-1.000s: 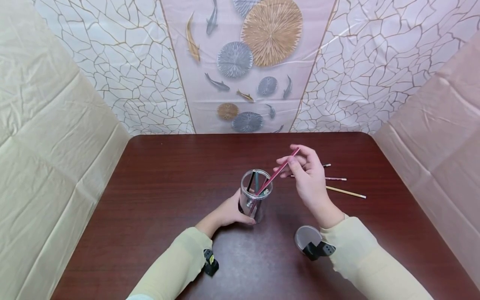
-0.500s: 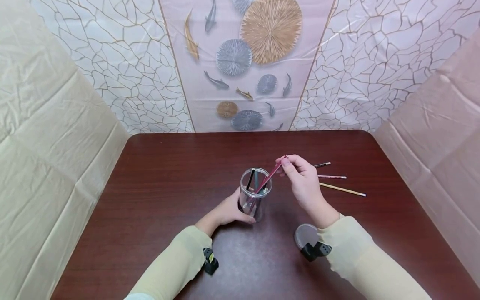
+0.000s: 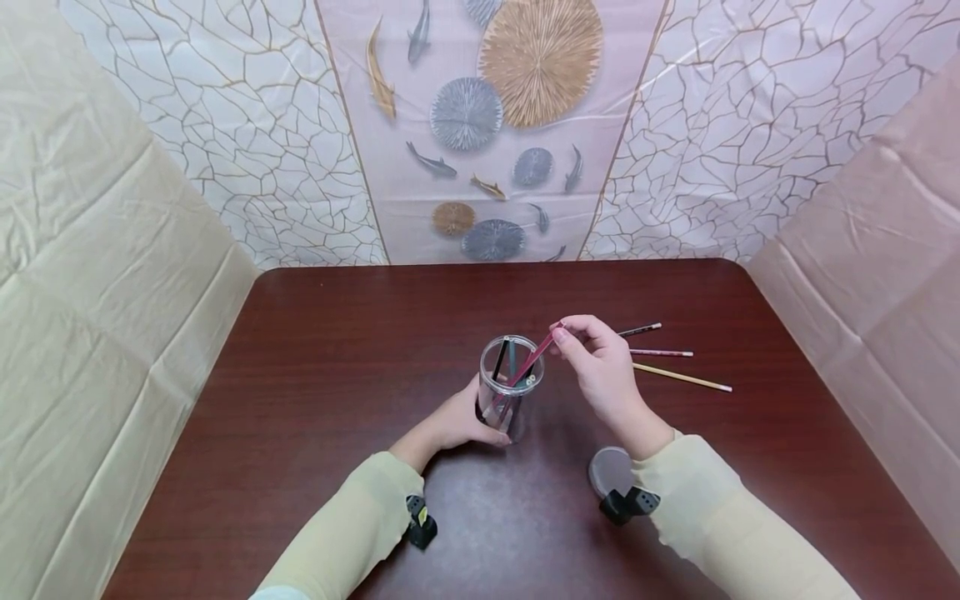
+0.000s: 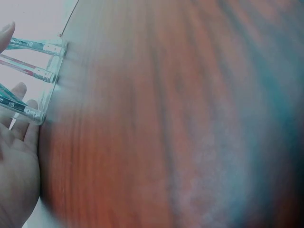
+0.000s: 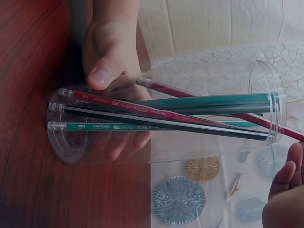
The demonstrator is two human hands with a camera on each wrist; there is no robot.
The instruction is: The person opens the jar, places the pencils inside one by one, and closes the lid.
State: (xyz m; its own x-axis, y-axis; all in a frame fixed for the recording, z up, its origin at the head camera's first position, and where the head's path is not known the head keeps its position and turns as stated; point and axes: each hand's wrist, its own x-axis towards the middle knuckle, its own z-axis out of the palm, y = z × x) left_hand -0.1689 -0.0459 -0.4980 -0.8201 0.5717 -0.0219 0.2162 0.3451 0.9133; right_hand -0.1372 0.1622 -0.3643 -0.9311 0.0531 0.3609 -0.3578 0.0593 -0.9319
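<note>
My left hand (image 3: 457, 419) grips the lower side of a clear, open-topped jar (image 3: 517, 392), which stands upright on the table. Between the right hand's (image 3: 600, 362) thumb and fingers is a red pencil (image 3: 542, 352), slanting down through the jar's mouth. Its eraser end (image 5: 145, 82) shows inside the jar in the right wrist view, above the bottom. Several other pencils lean in there eraser-down, among them a black one (image 5: 142, 118), a green one (image 5: 104, 127) and another red one (image 5: 128, 104). In the left wrist view the palm (image 4: 19, 175) lies beside pencil ends.
A round clear lid (image 3: 611, 472) lies near the right sleeve, partly covered by the wrist camera. Right of the right hand lie a black pencil (image 3: 643, 329), a red one (image 3: 663, 352) and a yellow one (image 3: 682, 377). Patterned cloth (image 3: 285, 133) hangs behind the table.
The right hand has moved left and down toward the jar, and the red pencil has slid deeper into it. The left hand and the jar have stayed in place.
</note>
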